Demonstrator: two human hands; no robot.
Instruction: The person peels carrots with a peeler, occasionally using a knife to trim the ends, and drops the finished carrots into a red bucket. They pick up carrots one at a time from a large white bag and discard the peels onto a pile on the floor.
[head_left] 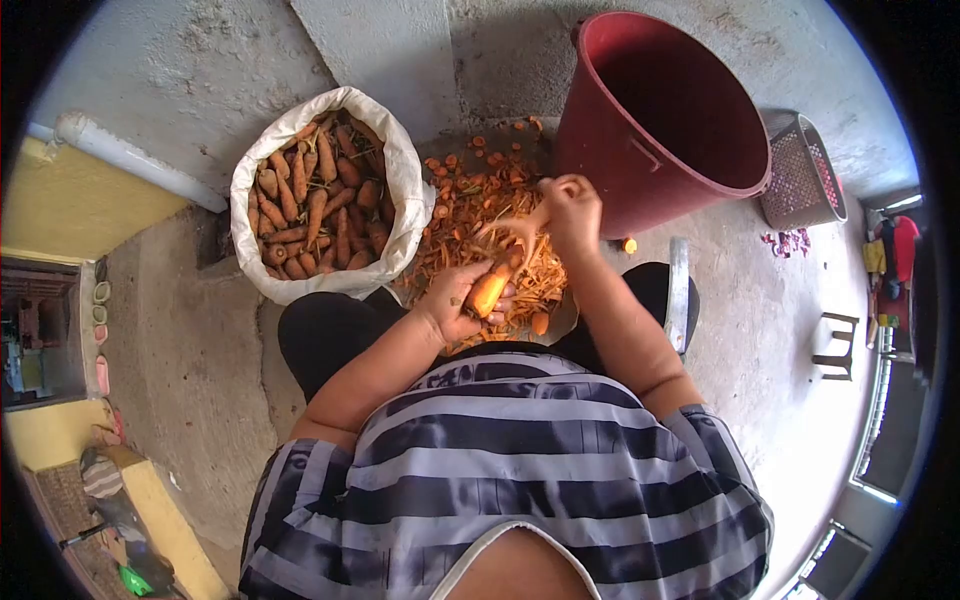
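My left hand (450, 303) is wrapped round a carrot (487, 294), its near end bare bright orange and its far end darker and rough. My right hand (573, 212) is closed on the handle of a pale Y-shaped peeler (522, 228), smeared by motion. The peeler's forked head overlaps the carrot's far end in this view. Beneath both hands spreads a heap of orange peelings (470, 215), with cut carrot ends among them. Left of the heap stands a white sack (407, 180), rolled open and full of unpeeled carrots (318, 205).
A tall red bin (610, 150) stands beyond my right hand, against the wall. Farther right is a grey plastic basket (795, 185) with purple scraps (787, 243) on the floor by it. A small dark stool (836, 346) lies on the right.
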